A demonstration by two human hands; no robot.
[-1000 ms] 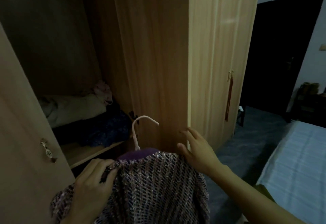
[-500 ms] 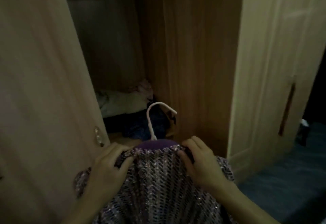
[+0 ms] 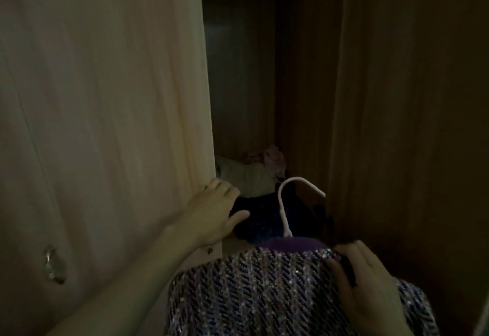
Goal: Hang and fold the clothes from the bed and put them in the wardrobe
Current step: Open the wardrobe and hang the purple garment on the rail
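- Left hand [image 3: 214,211]: fingers spread, on wardrobe door [image 3: 105,124] edge.
- Right hand [image 3: 367,282]: grips sparkly garment [image 3: 264,290] on hanger [image 3: 284,203].
- Risk: one-handed hold; garment may slip off.

Head view looks down, close, into the wardrobe [image 3: 105,97].

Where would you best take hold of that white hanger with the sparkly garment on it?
Probably at the thin white plastic hanger's straight neck, just below the curved hook, coming from the left with the free left hand. The neck stands bare above the purple glittery woven garment; the right hand already grips the right shoulder.
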